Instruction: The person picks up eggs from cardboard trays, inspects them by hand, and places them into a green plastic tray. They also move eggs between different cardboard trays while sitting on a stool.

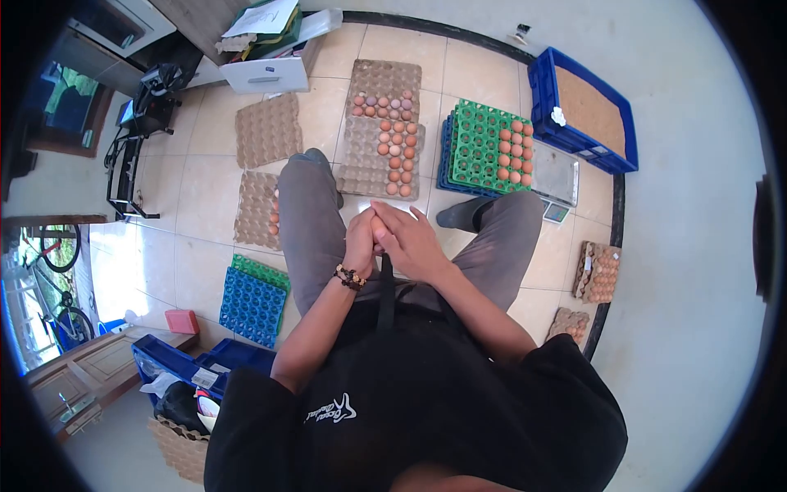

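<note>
The left hand and right hand meet above the lap, fingers curled and closed around what looks like a brown egg; most of it is covered, so which palm bears its weight cannot be told. The shell calls for light, even pressure from the palms and finger pads, with no thumb pressing on one spot, and the beaded bracelet on the left wrist is best kept off it. Just ahead of the hands, between the feet and beyond, the nearer pulp tray on the tiled floor holds eggs in its right-hand cups; elbows kept in and knees steady would guard these. To the left of the hands, another pulp tray lies partly behind the leg, a few eggs showing. Ahead and to the right, a green plastic tray tops a stack, its eggs along the right side, beside a scale. Farther off on that side sits a blue crate of brown, grainy material.
</note>
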`<action>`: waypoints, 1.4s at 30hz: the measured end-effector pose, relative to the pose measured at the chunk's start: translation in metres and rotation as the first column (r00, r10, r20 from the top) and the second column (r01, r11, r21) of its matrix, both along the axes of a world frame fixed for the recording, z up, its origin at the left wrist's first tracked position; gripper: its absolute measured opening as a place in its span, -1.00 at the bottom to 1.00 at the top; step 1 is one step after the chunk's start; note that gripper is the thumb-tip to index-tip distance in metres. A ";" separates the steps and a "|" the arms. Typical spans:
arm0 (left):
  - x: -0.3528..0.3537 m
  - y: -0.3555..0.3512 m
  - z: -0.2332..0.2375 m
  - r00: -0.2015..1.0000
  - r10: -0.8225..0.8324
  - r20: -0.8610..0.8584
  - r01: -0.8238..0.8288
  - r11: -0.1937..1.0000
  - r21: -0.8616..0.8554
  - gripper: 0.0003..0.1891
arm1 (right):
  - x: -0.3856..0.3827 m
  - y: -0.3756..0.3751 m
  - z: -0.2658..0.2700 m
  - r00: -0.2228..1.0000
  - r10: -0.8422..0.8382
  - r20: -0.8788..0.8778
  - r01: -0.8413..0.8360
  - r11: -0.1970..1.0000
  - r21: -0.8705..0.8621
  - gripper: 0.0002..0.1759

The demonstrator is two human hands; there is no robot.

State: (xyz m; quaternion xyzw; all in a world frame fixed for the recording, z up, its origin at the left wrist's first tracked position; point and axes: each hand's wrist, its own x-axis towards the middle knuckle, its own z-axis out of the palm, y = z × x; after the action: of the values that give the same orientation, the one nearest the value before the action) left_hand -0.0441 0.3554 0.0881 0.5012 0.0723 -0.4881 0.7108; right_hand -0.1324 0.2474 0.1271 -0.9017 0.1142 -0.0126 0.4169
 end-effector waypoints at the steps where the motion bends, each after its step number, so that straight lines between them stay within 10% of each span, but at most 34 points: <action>1: 0.001 0.009 -0.006 0.997 -0.063 -0.051 0.059 0.996 -0.074 -0.68 | 0.001 -0.001 -0.004 0.999 0.003 0.054 -0.001 0.999 -0.032 -0.42; 10: 0.014 0.013 -0.034 0.907 0.271 -0.324 -0.323 0.939 -0.118 -0.72 | -0.014 0.020 0.006 0.900 0.079 0.429 -0.079 0.997 -0.018 -0.56; 16: 0.029 0.009 -0.042 0.815 -0.011 -0.580 -0.307 0.840 -0.447 -0.64 | 0.026 0.004 0.001 0.910 -0.120 0.397 0.146 0.989 -0.034 -0.57; 23: 0.025 -0.014 -0.001 0.832 0.094 -0.546 -0.268 0.931 -0.248 -0.61 | 0.066 -0.017 -0.064 0.971 -0.089 0.220 0.077 0.995 0.064 -0.75; 25: 0.021 -0.011 -0.021 0.891 0.051 -0.450 -0.151 0.970 -0.190 -0.64 | 0.074 -0.037 -0.079 0.946 -0.221 -0.236 0.324 0.669 0.669 -0.73; 27: 0.024 -0.016 -0.021 0.952 0.003 -0.307 -0.033 0.995 -0.094 -0.68 | 0.089 -0.061 -0.145 0.867 -0.178 -0.466 0.477 0.020 0.879 -0.64; 31: 0.034 -0.023 -0.024 0.967 0.015 -0.256 -0.010 1.000 0.019 -0.72 | 0.147 -0.123 -0.206 0.773 -0.254 -0.582 0.560 -0.158 0.813 -0.69; 38: 0.062 -0.032 -0.027 0.938 0.121 -0.326 -0.043 0.971 0.235 -0.73 | 0.268 -0.250 -0.378 0.695 -0.496 -0.520 0.632 0.077 0.771 -0.68; 40: 0.066 -0.035 -0.031 0.921 0.119 -0.371 -0.007 0.957 0.290 -0.72 | 0.298 -0.301 -0.430 0.829 -0.299 -0.472 0.557 0.384 0.736 -0.74; 42: 0.069 -0.035 -0.035 0.891 0.152 -0.428 -0.034 0.962 0.270 -0.73 | 0.336 -0.317 -0.439 0.809 -0.479 -0.341 0.581 0.740 0.338 -0.74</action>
State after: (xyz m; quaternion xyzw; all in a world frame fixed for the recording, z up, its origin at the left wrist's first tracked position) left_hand 0.0251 0.3201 0.0536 0.4595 0.3190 -0.5414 0.6277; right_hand 0.2036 -0.0699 -0.3122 -0.7120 0.4153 -0.0009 0.5662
